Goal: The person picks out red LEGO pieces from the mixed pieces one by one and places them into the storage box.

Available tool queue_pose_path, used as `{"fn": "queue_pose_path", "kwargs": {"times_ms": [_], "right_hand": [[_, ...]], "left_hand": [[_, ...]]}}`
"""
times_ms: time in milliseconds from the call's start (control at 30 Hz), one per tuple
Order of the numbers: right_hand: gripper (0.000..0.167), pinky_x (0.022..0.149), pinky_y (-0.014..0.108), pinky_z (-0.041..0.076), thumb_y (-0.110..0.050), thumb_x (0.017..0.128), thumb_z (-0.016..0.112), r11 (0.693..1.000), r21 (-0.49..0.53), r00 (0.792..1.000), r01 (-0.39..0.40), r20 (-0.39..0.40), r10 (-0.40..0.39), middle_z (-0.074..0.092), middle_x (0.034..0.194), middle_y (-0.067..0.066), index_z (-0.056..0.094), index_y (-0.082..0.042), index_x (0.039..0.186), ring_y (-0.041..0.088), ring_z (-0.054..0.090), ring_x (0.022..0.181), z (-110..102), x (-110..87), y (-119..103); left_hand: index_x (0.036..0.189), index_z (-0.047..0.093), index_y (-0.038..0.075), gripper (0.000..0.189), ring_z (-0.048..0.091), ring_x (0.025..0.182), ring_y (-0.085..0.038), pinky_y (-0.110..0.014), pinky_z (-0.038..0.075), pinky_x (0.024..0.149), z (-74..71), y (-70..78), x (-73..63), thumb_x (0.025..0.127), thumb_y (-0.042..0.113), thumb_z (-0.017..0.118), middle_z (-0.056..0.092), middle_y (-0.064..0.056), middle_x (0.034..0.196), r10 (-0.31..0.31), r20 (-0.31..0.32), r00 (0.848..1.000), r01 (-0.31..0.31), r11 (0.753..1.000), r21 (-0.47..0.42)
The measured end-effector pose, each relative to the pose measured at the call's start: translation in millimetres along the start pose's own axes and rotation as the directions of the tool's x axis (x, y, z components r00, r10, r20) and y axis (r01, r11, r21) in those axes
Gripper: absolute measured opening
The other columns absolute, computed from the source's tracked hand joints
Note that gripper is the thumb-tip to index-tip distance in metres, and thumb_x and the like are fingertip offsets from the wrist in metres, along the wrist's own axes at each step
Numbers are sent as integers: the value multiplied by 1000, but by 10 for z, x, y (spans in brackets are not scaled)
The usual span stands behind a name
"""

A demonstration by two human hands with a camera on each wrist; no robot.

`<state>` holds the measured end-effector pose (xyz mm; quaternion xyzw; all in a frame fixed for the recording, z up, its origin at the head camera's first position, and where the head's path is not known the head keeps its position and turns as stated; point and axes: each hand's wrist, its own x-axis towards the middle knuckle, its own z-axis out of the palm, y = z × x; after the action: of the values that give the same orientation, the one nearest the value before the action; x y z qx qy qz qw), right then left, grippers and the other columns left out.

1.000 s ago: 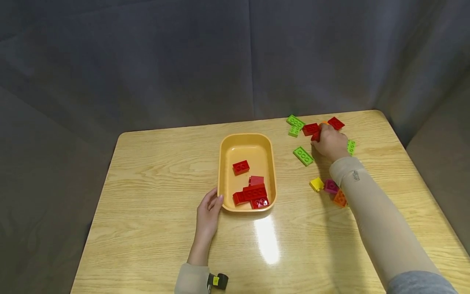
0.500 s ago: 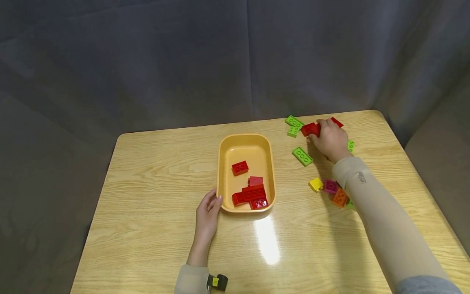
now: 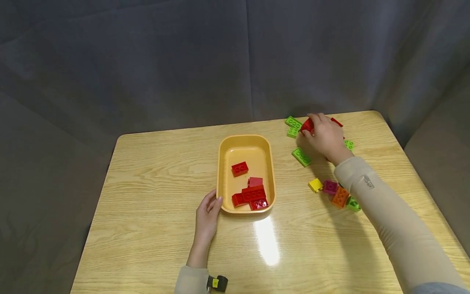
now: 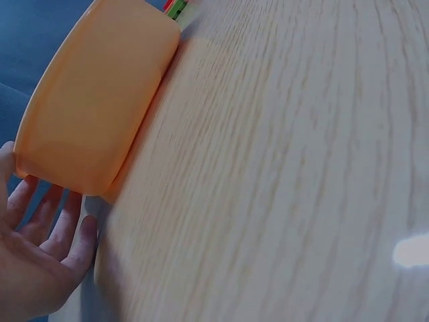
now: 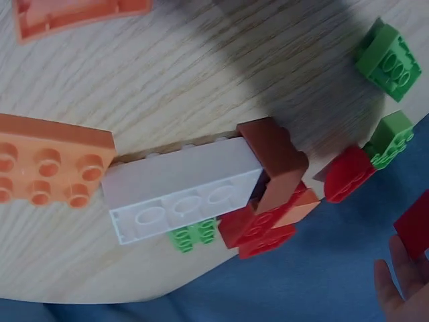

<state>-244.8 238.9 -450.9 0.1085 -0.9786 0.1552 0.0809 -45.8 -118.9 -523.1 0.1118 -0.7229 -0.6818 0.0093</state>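
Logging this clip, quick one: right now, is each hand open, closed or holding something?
Left hand: open, relaxed fingers touching the yellow-orange plastic tray.
Right hand: closed, holding a red toy building brick.

Yellow-orange tray (image 3: 253,153), red bricks (image 3: 254,192), green bricks (image 3: 302,157), pale table (image 3: 161,179) (streaked with wood grain).

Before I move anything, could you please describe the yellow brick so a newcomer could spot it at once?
On the table, find the tray the left hand touches; to its right lies the nearer row of bricks. The yellow brick is at the row's left end, closest to the tray. Its colour sets it apart from the magenta brick beside it.
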Motion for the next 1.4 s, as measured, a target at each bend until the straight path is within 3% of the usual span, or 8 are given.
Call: {"fn": "queue_pose_path", "kwargs": {"times_ms": [300, 467, 767, 900, 1233, 1400], "right_hand": [[54, 94, 58, 46, -24, 93, 68, 995, -9, 995, 95, -22, -95, 53, 131, 21, 50, -2, 139, 41, 52, 117, 8, -56, -139], [53, 88, 53, 50, -24, 93, 70, 988, 5, 987, 152, -48, -152, 55, 127, 20, 52, -3, 137, 37, 56, 110, 33, -77, -253], [55, 93, 54, 49, -26, 91, 72, 972, -2, 972, 235, -22, -235, 55, 131, 18, 53, -5, 138, 37, 55, 117, 46, -160, -536], [54, 96, 55, 47, -28, 92, 72, 965, 10, 965, 261, 3, -261, 54, 133, 17, 53, -6, 137, 37, 54, 120, 59, -213, -657], [50, 93, 51, 50, -29, 91, 72, 936, 2, 936, 352, 3, -352, 57, 128, 15, 57, -6, 134, 35, 59, 111, 150, -297, -834], [47, 95, 49, 49, -27, 92, 70, 903, 9, 903, 431, 2, -431, 58, 126, 15, 58, -6, 132, 35, 60, 110, 195, -325, -899]], "left_hand": [[140, 52, -3, 42, 59, 120, -31, -30, 49, 97, -6, 4, 6, 102, 15, 59, 58, -24, 133, -10, -5, 1000, 10, 1000, 4], [139, 53, -2, 42, 60, 119, -30, -31, 48, 98, -11, 27, 14, 101, 15, 59, 59, -23, 132, -10, -7, 1000, 10, 1000, 15], [135, 52, -10, 39, 60, 117, -38, -29, 49, 94, -4, 350, -111, 101, 7, 58, 59, -30, 127, -17, -2, 1000, 17, 999, 32], [135, 52, -10, 39, 60, 117, -36, -28, 49, 94, 0, 391, -131, 101, 8, 58, 60, -30, 127, -25, -9, 1000, 25, 999, 42], [135, 52, -10, 39, 59, 117, -38, -26, 49, 94, -1, 369, -123, 101, 8, 57, 59, -30, 127, -24, 2, 1000, 24, 999, 27], [135, 52, -10, 39, 60, 117, -37, -26, 49, 94, 0, 374, -124, 101, 8, 58, 60, -30, 126, -22, -4, 1000, 22, 999, 36]]}}
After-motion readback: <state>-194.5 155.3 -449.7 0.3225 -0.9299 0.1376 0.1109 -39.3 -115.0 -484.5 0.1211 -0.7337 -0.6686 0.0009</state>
